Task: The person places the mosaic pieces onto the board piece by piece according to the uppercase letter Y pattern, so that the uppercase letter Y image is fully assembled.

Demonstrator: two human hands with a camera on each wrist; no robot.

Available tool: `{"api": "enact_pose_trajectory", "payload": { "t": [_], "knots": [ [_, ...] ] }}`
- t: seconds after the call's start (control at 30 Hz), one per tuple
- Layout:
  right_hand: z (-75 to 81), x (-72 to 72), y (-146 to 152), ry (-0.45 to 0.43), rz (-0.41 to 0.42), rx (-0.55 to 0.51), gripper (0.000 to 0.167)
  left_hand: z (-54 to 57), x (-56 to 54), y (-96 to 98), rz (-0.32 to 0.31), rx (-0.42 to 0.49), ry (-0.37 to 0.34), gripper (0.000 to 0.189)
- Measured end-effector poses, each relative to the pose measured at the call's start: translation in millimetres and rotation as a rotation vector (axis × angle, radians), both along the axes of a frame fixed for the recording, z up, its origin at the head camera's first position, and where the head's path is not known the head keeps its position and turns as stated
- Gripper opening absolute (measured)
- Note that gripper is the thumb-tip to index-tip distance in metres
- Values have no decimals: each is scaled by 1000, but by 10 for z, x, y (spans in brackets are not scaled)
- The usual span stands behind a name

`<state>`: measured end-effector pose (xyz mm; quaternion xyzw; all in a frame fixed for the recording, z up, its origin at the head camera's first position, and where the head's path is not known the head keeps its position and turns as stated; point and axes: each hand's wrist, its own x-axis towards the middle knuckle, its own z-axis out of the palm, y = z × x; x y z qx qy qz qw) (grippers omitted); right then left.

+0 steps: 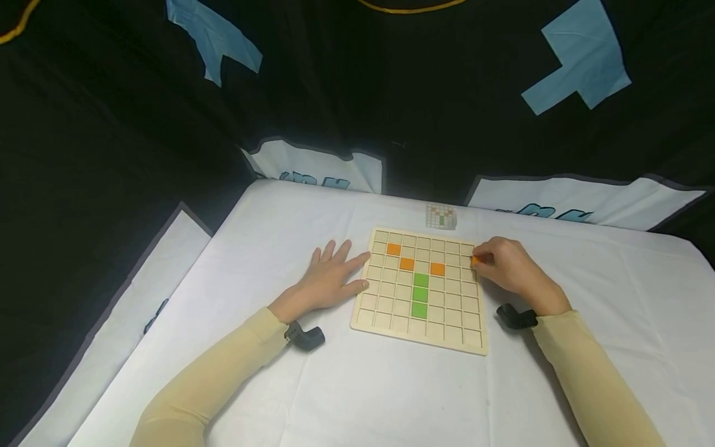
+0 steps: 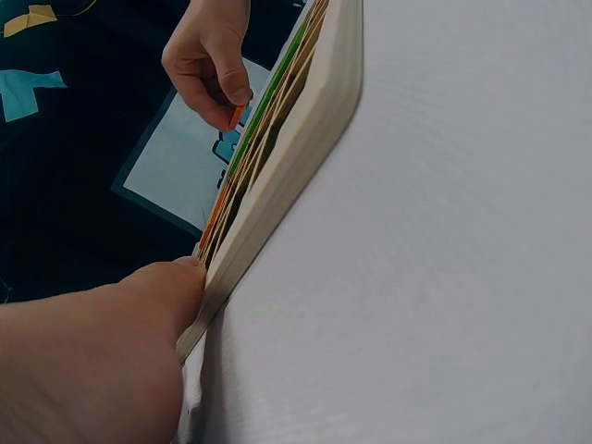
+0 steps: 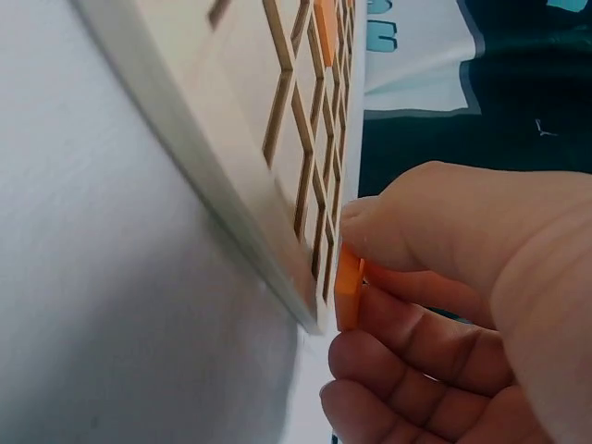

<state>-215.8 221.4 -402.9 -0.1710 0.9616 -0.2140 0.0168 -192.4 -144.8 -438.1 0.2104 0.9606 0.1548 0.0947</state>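
A pale wooden grid board (image 1: pixel 391 306) lies on the white table, in the middle of the head view. Three orange square tiles (image 1: pixel 437 269) sit in cells of its upper half, and three green square tiles (image 1: pixel 420 295) form a column below them. At the board's left edge my left hand (image 1: pixel 326 279) is spread, with thumb and a finger touching the rim. My right hand (image 1: pixel 505 264) pinches another orange tile (image 3: pixel 348 289) between thumb and fingers, just by the board's right edge. In the left wrist view, the left thumb (image 2: pixel 171 282) rests against the board's side.
Behind the board lies a small card (image 1: pixel 440 216) printed with a coloured grid pattern. White table cloth (image 1: pixel 357 397) surrounds the board. Black curtain (image 1: pixel 391 93) with blue tape (image 1: pixel 586 56) hangs behind the table, and white printed sheets (image 1: pixel 581 198) stand along the far edge.
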Motion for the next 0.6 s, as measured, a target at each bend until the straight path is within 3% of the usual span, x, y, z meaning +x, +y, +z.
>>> {"api": "enact_pose_trajectory", "payload": {
  "t": [0.27,0.6],
  "knots": [
    [18,-37,-104,-29,-9,7,29,-16,-5,1,4,-6,-7,67],
    [-17,-103,-191,47,79,-20,19,-25,-10,-12,0,-3,-5,67]
  ]
}}
